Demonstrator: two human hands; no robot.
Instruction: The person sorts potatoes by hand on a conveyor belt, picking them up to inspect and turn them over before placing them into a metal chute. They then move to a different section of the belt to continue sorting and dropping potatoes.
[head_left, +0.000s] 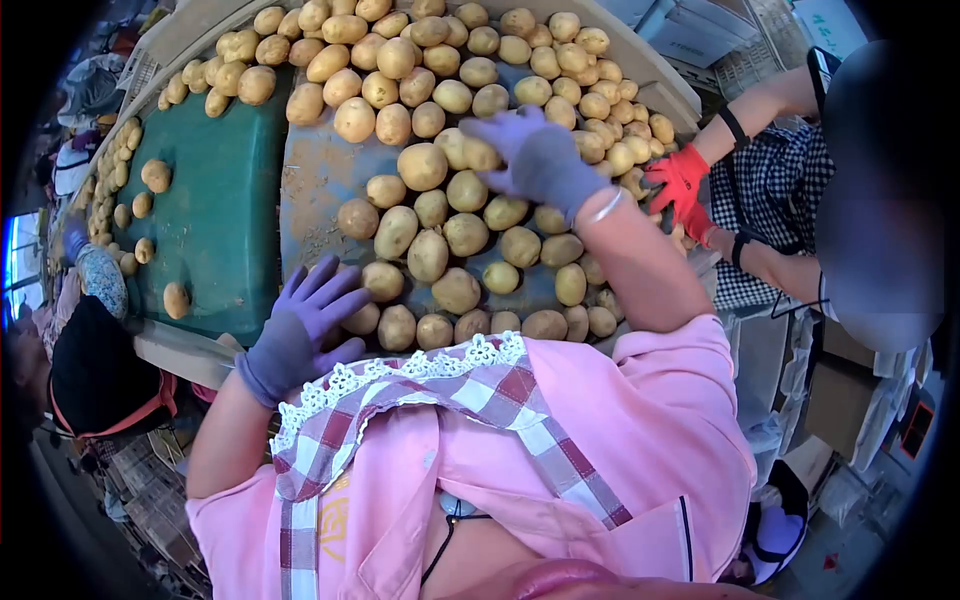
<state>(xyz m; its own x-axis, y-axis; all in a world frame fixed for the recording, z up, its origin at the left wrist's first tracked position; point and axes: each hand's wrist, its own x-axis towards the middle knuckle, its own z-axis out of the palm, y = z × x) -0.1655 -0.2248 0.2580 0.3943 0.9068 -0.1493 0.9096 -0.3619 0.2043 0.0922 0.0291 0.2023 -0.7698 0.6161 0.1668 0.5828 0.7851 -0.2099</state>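
My right hand (545, 160), in a purple and grey glove, reaches over the potatoes on the right. Its fingers and thumb lie on either side of a yellow potato (481, 153) and close around it. My left hand (305, 325), gloved the same way, is at the near edge with fingers spread and no potato in its grasp. A potato (382, 281) lies just right of its fingertips. Many more potatoes, such as a large one (422, 166), cover the grey sorting surface (325, 165), which has dirt on it.
To the left is a green belt (225, 215) with a few scattered potatoes. A co-worker's red-gloved hands (682, 190) are at the right edge of the potatoes. Another person (100, 350) stands at the left. Boxes (700, 35) stand beyond the rim at upper right.
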